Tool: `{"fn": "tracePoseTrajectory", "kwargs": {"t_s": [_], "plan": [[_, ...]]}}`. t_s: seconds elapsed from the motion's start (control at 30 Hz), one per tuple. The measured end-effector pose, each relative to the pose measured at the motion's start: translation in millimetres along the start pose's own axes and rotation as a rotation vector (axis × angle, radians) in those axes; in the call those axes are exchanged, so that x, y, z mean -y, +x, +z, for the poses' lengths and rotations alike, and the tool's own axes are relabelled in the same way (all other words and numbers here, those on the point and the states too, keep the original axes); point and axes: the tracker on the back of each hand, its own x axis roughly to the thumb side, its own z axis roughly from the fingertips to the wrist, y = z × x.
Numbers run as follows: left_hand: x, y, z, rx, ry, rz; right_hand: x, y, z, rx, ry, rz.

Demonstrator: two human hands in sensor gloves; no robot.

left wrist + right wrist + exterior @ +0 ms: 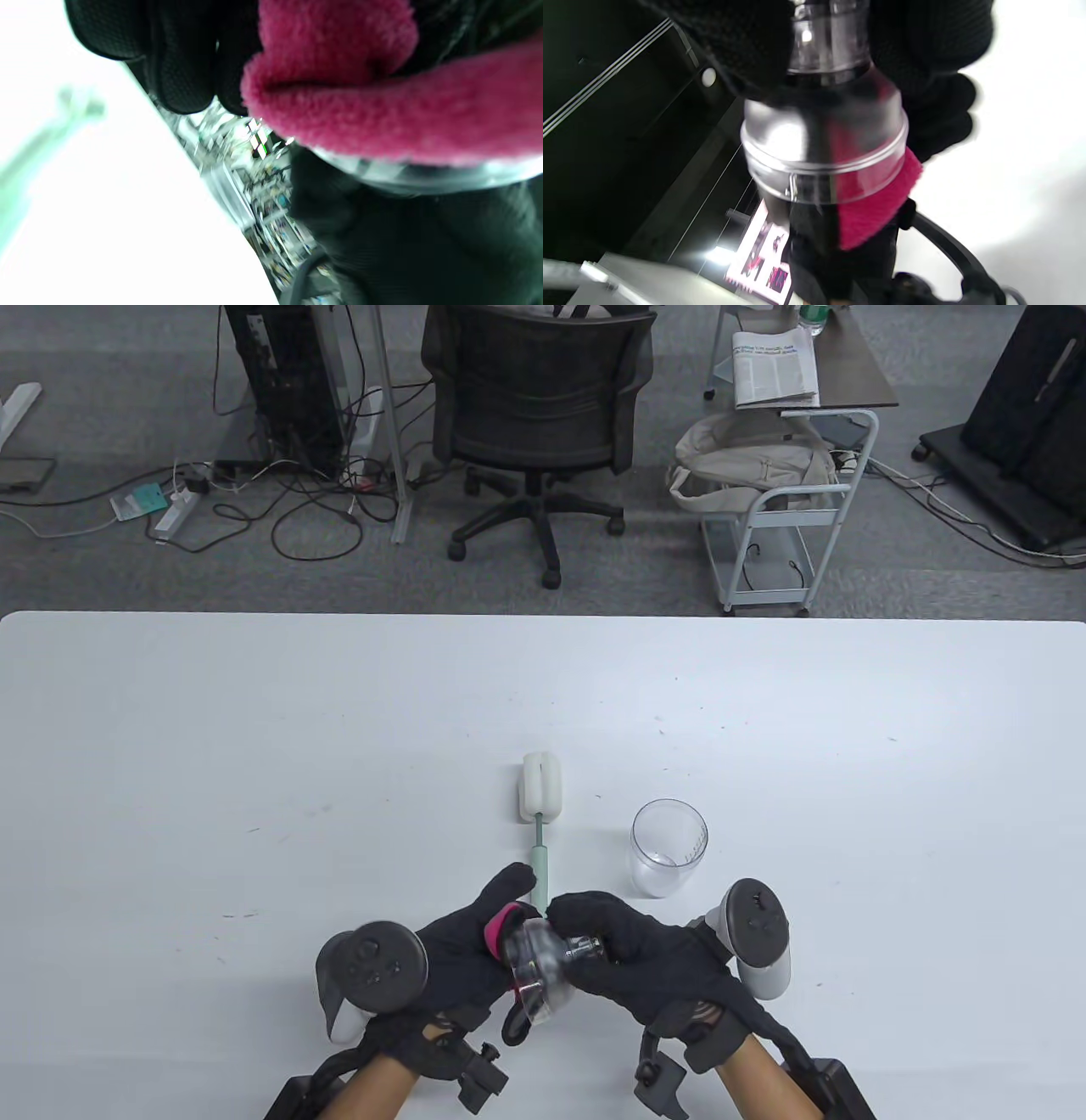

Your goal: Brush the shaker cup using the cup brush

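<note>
At the table's near edge, my left hand (462, 946) presses a pink fuzzy cloth (499, 931) into the clear domed shaker lid (534, 963) my right hand (645, 954) grips, while the clear plastic shaker cup (668, 848) stands unbrushed beside the untouched green-handled white sponge cup brush (541, 806).

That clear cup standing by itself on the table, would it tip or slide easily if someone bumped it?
Probably yes. The cup looks like thin clear plastic and seems empty, so likely light and easy to slide on the smooth white table. It stands upright and taller than wide, so a knock near the rim might tip it; then it could roll.
</note>
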Motion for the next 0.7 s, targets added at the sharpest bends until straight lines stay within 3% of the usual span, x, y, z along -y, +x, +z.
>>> {"fn": "tracePoseTrajectory", "kwargs": {"t_s": [0.1,0.17,0.23,0.37,0.4,0.43,0.53,0.6,0.7], "plan": [[3,-6,-3,-0.055,-0.109,0.106,-3,4,0,0.027,-0.028,0.021],[1,1,-3,0.015,-0.027,0.074,-1,5,1,0.025,-0.051,0.006],[0,12,1,0.105,0.027,-0.063,-1,3,2,-0.003,-0.122,-0.025],[-5,27,9,0.23,0.176,-0.256,0,-4,4,-0.098,-0.215,0.203],[-5,26,9,0.217,0.185,-0.278,0,-5,3,-0.101,-0.184,0.228],[-6,24,8,0.209,0.159,-0.302,-3,-4,0,-0.084,-0.091,0.179],[-7,16,5,0.127,0.105,-0.152,-9,0,-1,-0.035,-0.096,-0.018],[-6,3,1,0.036,0.007,0.055,-10,7,-1,0.019,-0.027,0.017],[-2,-6,-2,-0.102,-0.138,0.133,-12,12,-1,0.079,-0.061,0.101]]}}
